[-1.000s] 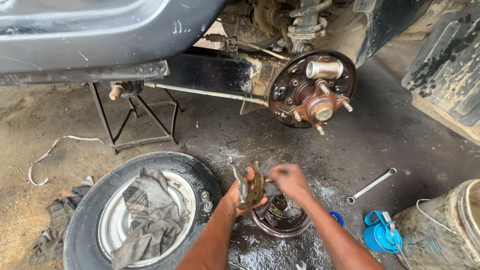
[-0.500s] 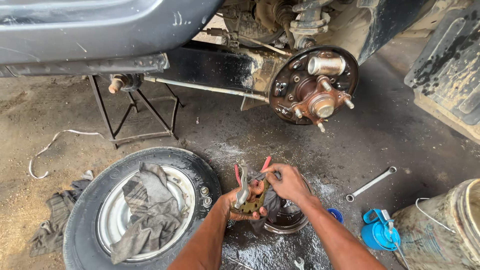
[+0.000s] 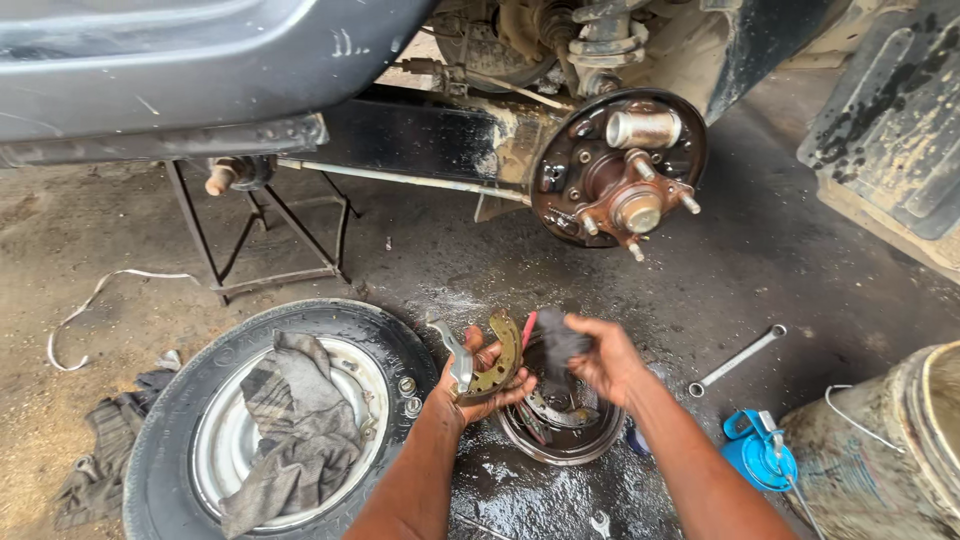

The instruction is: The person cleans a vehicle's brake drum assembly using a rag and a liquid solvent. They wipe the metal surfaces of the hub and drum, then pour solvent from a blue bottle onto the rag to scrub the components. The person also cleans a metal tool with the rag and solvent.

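Wet garage floor under a jacked car, bare hub (image 3: 622, 190) at 1 o'clock: left hand (image 3: 478, 385) clenched on a brake shoe (image 3: 497, 358), tilted up over the basin (image 3: 560, 425) for wiping, right hand (image 3: 603, 360) at 3 o'clock gripping a dark rag (image 3: 558, 345), wheel (image 3: 270, 425) at 9 o'clock.

Bare wet floor (image 3: 420, 260) lies open in the middle of the frame, between the wheel hub (image 3: 620, 170) at upper right and the tyre (image 3: 280, 420) at lower left. A metal stand (image 3: 270, 235) blocks the upper left. At lower centre a basin (image 3: 560, 440) sits between both forearms. To the right, a spanner (image 3: 735, 360), a blue can (image 3: 755, 450) and a bucket (image 3: 890, 450) crowd the floor.
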